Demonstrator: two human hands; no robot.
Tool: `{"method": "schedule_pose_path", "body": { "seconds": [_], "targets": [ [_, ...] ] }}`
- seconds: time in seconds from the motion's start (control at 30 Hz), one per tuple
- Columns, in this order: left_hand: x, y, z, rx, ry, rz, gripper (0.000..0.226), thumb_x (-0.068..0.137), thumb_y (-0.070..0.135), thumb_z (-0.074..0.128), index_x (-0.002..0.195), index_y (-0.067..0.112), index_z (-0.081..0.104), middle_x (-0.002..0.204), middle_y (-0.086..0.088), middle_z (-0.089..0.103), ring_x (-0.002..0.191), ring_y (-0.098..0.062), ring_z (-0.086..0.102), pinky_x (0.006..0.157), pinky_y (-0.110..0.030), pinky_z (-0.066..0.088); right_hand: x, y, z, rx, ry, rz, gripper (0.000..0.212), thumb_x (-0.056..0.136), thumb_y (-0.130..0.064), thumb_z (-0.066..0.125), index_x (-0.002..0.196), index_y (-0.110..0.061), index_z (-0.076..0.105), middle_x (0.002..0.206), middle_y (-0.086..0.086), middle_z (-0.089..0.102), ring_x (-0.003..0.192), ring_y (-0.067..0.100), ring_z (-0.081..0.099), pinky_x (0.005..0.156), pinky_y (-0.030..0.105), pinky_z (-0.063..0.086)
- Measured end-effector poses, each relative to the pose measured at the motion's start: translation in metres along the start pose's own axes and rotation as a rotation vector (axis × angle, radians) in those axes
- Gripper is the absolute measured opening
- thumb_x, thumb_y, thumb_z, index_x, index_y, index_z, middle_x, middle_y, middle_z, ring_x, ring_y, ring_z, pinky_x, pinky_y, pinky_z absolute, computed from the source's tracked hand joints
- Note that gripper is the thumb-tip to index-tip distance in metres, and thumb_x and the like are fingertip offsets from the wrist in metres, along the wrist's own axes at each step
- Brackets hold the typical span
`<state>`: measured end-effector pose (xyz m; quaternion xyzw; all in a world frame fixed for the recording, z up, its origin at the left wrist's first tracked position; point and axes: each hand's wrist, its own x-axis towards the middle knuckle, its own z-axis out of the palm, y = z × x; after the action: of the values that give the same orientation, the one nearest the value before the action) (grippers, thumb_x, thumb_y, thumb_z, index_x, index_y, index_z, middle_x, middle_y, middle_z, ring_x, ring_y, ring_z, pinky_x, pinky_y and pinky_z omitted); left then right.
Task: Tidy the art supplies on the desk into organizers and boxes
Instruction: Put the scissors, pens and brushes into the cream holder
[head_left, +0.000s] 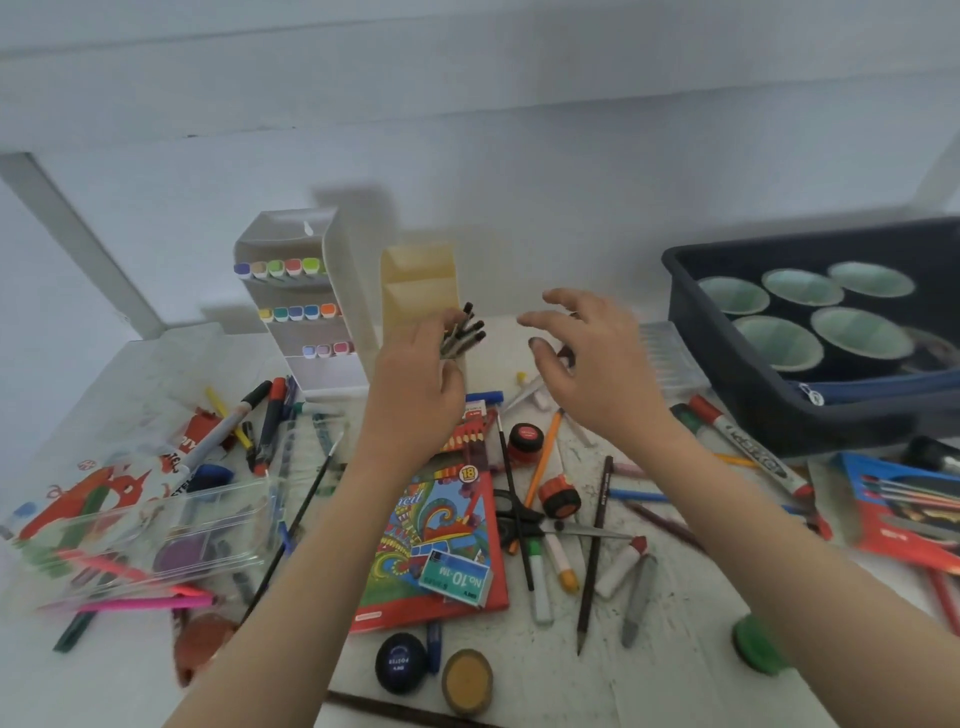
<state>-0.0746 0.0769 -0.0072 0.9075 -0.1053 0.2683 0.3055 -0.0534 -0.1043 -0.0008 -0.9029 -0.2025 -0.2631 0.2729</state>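
Observation:
My left hand (415, 384) grips a bundle of black-capped pens (465, 332), their tips pointing up and right, just in front of the tan pen organizer (418, 283). To the right of the bundle my right hand (587, 364) hovers with its fingers spread and relaxed, holding nothing. A white tiered marker holder (306, 306) with rows of coloured markers stands left of the tan organizer. Pens, pencils, brushes and markers lie scattered over the white desk (649, 649).
A dark blue bin (727, 374) with several green-lined cups sits at the right. A clear plastic box (171, 530) lies at the left. Scissors (524, 519), a colouring book (436, 540), a staples box (456, 577), paint pots (400, 670) and a red pencil pack (904, 514) crowd the front.

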Motion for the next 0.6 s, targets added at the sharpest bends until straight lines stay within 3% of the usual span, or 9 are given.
{"method": "schedule_pose_path", "body": {
  "seconds": [0.1, 0.17, 0.27, 0.33, 0.6],
  "targets": [
    [-0.004, 0.016, 0.006, -0.053, -0.071, 0.025, 0.032, 0.084, 0.000, 0.055, 0.112, 0.014, 0.059, 0.106, 0.006, 0.059, 0.100, -0.004, 0.047, 0.086, -0.004, 0.028, -0.015, 0.017, -0.023, 0.020, -0.052, 0.045, 0.015, 0.089, -0.016, 0.057, 0.096, -0.018, 0.069, 0.091, -0.004, 0.062, 0.086, 0.010, 0.052, 0.080, 0.026, 0.037],
    [-0.009, 0.024, 0.011, -0.092, -0.158, 0.053, 0.023, 0.084, 0.002, 0.056, 0.100, 0.018, 0.061, 0.094, 0.010, 0.059, 0.090, -0.004, 0.050, 0.080, -0.003, 0.032, -0.028, 0.024, -0.036, 0.009, -0.257, 0.056, 0.010, 0.088, -0.021, 0.056, 0.088, -0.022, 0.066, 0.079, -0.013, 0.056, 0.072, 0.000, 0.046, 0.067, 0.021, 0.035],
    [-0.015, 0.035, 0.022, -0.149, -0.278, 0.050, 0.018, 0.085, 0.006, 0.057, 0.091, 0.022, 0.061, 0.085, 0.013, 0.061, 0.084, -0.003, 0.055, 0.076, -0.011, 0.041, -0.057, 0.028, -0.042, -0.038, -0.623, 0.044, 0.012, 0.084, -0.038, 0.059, 0.082, -0.027, 0.064, 0.079, -0.013, 0.057, 0.073, 0.001, 0.050, 0.062, 0.021, 0.037],
    [-0.018, 0.041, 0.030, -0.163, -0.318, 0.026, 0.017, 0.086, 0.007, 0.056, 0.091, 0.022, 0.062, 0.087, 0.011, 0.063, 0.086, -0.002, 0.056, 0.076, -0.014, 0.043, -0.074, 0.027, -0.039, -0.055, -0.750, 0.045, 0.014, 0.080, -0.042, 0.062, 0.079, -0.028, 0.063, 0.079, -0.012, 0.056, 0.076, 0.005, 0.052, 0.062, 0.020, 0.038],
    [-0.023, 0.058, 0.042, -0.220, -0.376, -0.051, 0.021, 0.086, 0.008, 0.055, 0.089, 0.027, 0.062, 0.087, 0.015, 0.064, 0.086, 0.008, 0.055, 0.071, 0.000, 0.035, -0.091, 0.026, -0.026, 0.043, -0.686, -0.033, 0.014, 0.082, -0.039, 0.064, 0.087, -0.027, 0.068, 0.083, -0.011, 0.053, 0.081, 0.011, 0.050, 0.060, 0.017, 0.025]
  ]
}}
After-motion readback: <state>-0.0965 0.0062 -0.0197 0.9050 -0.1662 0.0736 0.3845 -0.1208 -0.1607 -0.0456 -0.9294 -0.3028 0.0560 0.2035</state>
